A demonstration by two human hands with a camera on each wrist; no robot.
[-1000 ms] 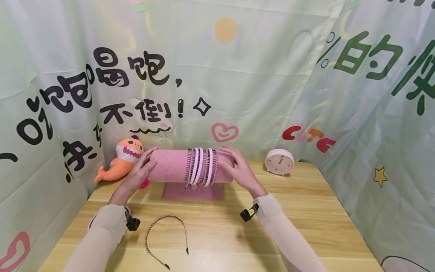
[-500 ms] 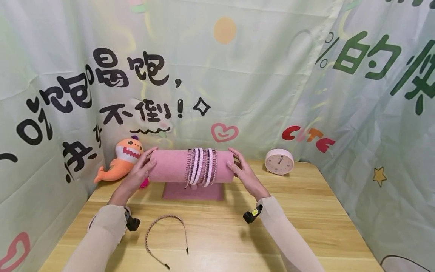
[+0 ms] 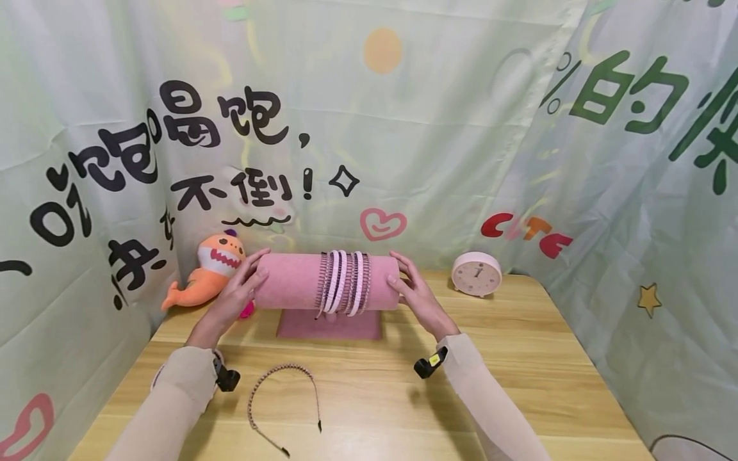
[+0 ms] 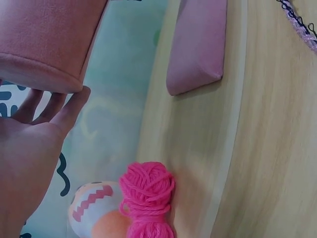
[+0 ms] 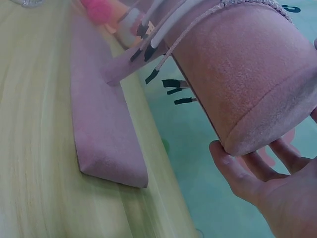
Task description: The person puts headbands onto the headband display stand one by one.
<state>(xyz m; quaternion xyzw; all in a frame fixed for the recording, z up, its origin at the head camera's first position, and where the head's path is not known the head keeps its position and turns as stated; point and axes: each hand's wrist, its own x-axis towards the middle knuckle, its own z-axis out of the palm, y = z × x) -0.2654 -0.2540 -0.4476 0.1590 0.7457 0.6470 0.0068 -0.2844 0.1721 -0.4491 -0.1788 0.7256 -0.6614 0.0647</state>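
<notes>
A pink velvet headband stand (image 3: 288, 282) stands on the table. Several white and beaded headbands (image 3: 346, 282) hang around the right half of its roll. At the roll's left end, my left hand (image 3: 233, 294) touches the rim with spread fingers; the left wrist view shows its fingertips (image 4: 85, 94) against the end's edge. My right hand (image 3: 423, 301) is likewise at the right end, its fingertips (image 5: 218, 148) touching the rim in the right wrist view. Nearer to me, one loose beaded headband (image 3: 252, 397) lies on the wood.
An orange shark plush toy (image 3: 202, 285) sits behind my left hand, with a bundle of bright pink yarn (image 4: 147, 193) beside it. A round pink clock (image 3: 476, 275) stands at the back right. Printed curtains (image 3: 450, 160) enclose the table (image 3: 519, 358).
My right hand has slid right, from over the roll beside the headbands to its right end. The left hand, the stand and the loose headband have kept their places.
</notes>
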